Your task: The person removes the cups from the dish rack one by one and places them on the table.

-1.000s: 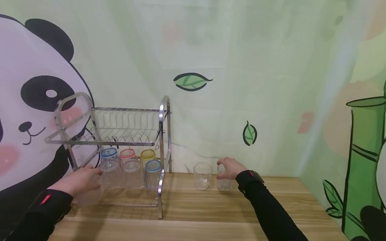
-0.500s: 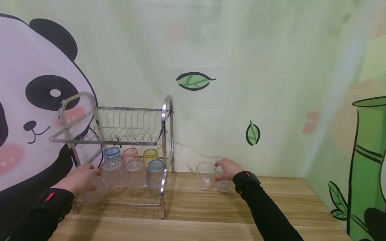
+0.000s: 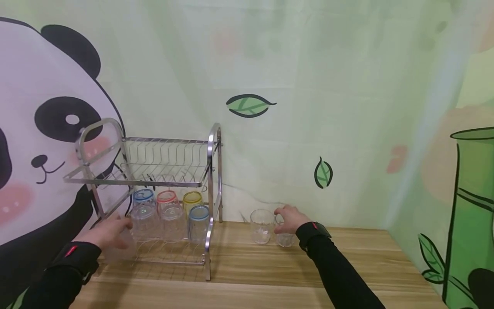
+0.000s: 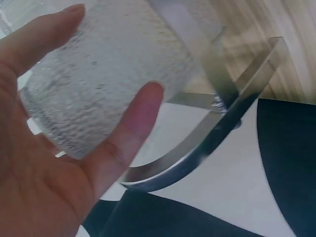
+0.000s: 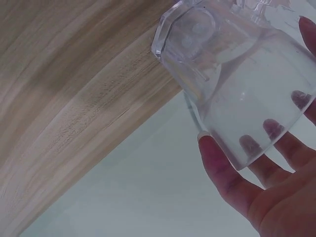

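Note:
In the head view my left hand [image 3: 105,235] is at the left front of the metal dish rack's lower tier. It grips a clear glass with a bumpy, frosted-looking surface [image 4: 118,74], thumb and fingers on opposite sides. My right hand [image 3: 292,219] holds a smooth clear glass with a faceted base [image 5: 247,94] around its wide rim end. That glass stands at the back of the table, base down. Close on its left stands another clear glass [image 3: 262,229]. Fingertips of the right hand show through the glass wall in the right wrist view.
The two-tier dish rack [image 3: 208,253] stands at the left. Several upturned glasses fill its lower tier, including a red-rimmed glass [image 3: 167,196] and a yellow-rimmed glass [image 3: 192,198]. A printed cloth backdrop [image 3: 270,146] rises behind the wooden table [image 3: 262,268].
The left hand and its glass have shifted slightly right at the rack's front. The right hand has moved slightly left with its glass, nearer the other standing glass.

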### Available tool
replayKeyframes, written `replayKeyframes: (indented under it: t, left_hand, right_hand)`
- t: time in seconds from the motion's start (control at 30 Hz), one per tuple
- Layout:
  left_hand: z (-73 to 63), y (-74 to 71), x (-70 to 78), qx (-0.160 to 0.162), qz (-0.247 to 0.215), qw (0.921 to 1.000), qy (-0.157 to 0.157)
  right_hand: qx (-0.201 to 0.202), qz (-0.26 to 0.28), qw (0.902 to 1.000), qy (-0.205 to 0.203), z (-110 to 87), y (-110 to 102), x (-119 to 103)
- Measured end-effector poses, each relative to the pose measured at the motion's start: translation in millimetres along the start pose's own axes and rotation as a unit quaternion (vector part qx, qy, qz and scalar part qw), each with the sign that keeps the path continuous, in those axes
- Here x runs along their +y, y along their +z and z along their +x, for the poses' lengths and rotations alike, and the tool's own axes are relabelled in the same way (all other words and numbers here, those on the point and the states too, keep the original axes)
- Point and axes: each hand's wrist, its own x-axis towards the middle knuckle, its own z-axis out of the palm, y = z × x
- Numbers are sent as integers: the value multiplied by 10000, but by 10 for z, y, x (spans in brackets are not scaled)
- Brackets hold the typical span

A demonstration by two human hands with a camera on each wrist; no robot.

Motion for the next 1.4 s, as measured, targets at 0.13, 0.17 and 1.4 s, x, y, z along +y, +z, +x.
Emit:
replayKeyframes:
  t: [0.13,0.17,1.4]
  left_hand:
    - [6,32,-11,-63,-184,9998,-110]
    - [5,34,-10,-66,-186,9997,-121]
    - [-156,-95,408,1042,-776,9894,650]
  right_hand:
    - [-35,-27,10000,89,-18,42,24]
    - [-45,-42,9999,125,-23,54,34]
    - [1134,1447,9784,-944,-441,-582,-150]
